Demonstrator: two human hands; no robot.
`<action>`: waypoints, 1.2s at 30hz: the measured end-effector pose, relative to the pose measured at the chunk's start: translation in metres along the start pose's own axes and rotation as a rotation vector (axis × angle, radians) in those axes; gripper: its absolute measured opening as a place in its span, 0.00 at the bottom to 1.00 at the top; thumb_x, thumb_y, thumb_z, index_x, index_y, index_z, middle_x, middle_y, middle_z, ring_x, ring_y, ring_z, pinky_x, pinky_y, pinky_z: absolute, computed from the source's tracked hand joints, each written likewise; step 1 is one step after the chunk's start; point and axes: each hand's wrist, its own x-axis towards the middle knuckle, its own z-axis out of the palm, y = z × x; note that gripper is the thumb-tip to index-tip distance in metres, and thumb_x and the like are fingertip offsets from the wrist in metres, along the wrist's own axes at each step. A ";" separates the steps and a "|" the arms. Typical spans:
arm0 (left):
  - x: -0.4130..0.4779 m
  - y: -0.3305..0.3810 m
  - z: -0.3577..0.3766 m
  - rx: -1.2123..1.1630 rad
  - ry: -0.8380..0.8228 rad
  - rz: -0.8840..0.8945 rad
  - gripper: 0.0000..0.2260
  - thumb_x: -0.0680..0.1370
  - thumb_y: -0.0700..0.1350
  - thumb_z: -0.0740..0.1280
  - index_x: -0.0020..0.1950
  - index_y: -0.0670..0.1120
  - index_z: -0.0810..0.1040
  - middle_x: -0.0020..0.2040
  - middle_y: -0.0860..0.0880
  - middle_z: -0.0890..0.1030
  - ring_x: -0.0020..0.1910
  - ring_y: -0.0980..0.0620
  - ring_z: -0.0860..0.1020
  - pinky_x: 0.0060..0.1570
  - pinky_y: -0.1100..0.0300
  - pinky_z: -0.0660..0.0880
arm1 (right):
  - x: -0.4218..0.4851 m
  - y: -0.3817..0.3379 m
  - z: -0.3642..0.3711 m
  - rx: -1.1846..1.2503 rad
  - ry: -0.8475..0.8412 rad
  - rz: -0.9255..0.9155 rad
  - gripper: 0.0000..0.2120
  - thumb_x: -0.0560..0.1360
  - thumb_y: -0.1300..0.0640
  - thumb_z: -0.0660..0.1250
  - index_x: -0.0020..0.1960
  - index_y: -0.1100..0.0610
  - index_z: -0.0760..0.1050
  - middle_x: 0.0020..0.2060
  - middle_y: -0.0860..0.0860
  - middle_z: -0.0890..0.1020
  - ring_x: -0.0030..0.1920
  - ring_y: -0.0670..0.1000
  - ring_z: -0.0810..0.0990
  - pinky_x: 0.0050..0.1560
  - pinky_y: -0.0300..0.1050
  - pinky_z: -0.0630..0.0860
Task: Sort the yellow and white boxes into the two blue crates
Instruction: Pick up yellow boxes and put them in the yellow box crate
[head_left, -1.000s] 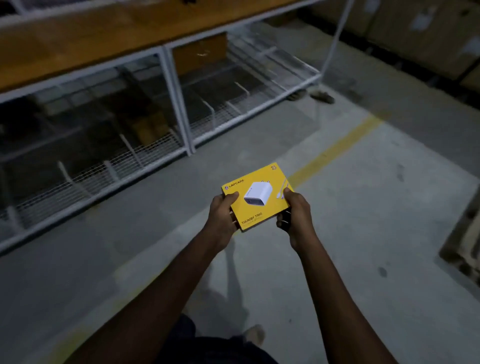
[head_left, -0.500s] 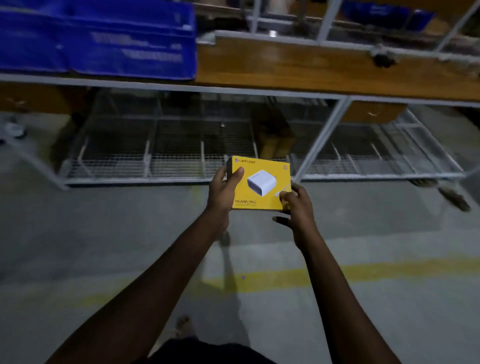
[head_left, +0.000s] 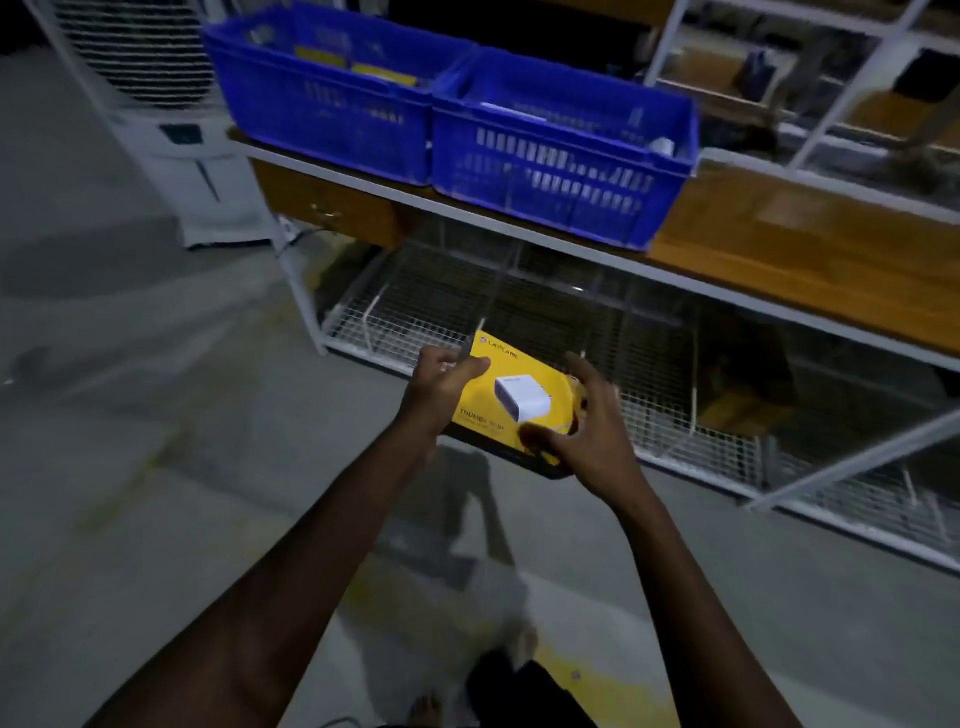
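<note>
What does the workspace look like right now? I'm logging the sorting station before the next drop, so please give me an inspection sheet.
Surface: wooden shelf on a white metal rack, carrying both crates.
Job's things: yellow box held in front of the rack, below the shelf; left crate shows yellow boxes inside; right crate shows pale items inside, too blurred to name.
Clutter: dark items on the far side of the shelf, unclear.
Grippers: left hand grips the box's left edge; right hand holds its right near corner.
Cables: nothing seen.
Surroundings: wire mesh bins under the shelf, a white cooler at left, concrete floor with a yellow line.
</note>
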 end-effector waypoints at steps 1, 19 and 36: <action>0.011 0.005 -0.008 0.016 -0.002 -0.002 0.14 0.67 0.53 0.74 0.48 0.50 0.76 0.52 0.41 0.82 0.48 0.42 0.81 0.48 0.46 0.77 | 0.016 -0.004 0.008 -0.038 -0.055 -0.027 0.48 0.59 0.44 0.79 0.74 0.47 0.61 0.68 0.49 0.66 0.65 0.46 0.68 0.60 0.41 0.68; 0.204 0.144 -0.083 -0.314 0.190 0.012 0.15 0.80 0.51 0.59 0.60 0.47 0.78 0.49 0.46 0.82 0.39 0.45 0.81 0.41 0.51 0.79 | 0.327 -0.082 0.097 0.052 -0.465 -0.331 0.41 0.65 0.35 0.67 0.75 0.38 0.57 0.70 0.52 0.67 0.69 0.50 0.68 0.55 0.39 0.68; 0.390 0.246 -0.193 0.122 0.161 0.384 0.15 0.79 0.44 0.67 0.65 0.52 0.74 0.62 0.45 0.75 0.57 0.42 0.79 0.53 0.39 0.78 | 0.499 -0.184 0.171 -0.171 -0.263 -0.316 0.39 0.61 0.34 0.68 0.70 0.39 0.64 0.70 0.48 0.68 0.69 0.53 0.68 0.62 0.53 0.69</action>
